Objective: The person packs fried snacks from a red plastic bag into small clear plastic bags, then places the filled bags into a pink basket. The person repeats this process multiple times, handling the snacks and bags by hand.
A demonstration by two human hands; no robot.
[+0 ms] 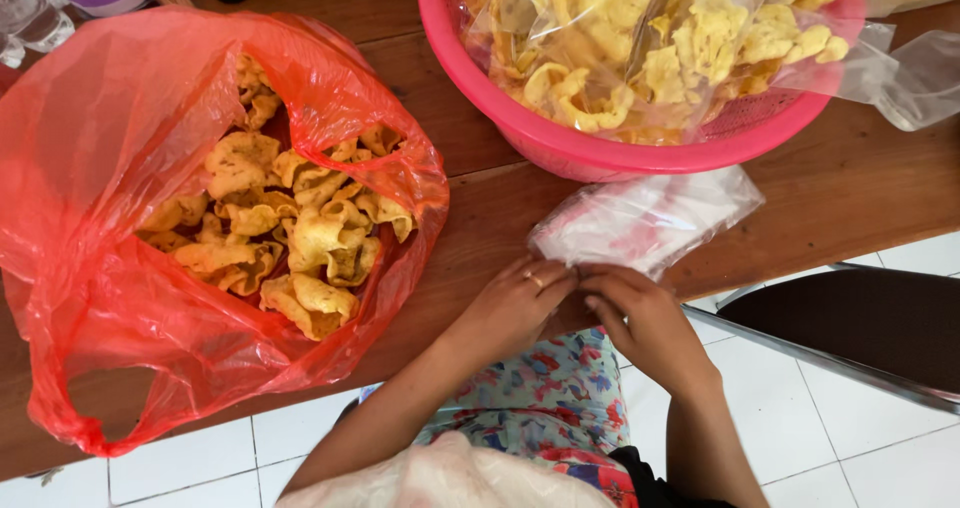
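Fingertips of left hand (515, 303) and right hand (640, 318) pinch the flat stack of clear plastic bags (645, 218), lying toward one o'clock, crinkled and translucent.

Wooden table (860, 178) over white tiled floor (860, 458), daylit.

A large red plastic bag (150, 268) lies open, full of yellow-brown crackers, left of the pink basket (600, 148); clear bags of crackers (660, 38) fill that basket; a flat stack of clear plastic bags (650, 218) lies just below the basket, at the fingertips.
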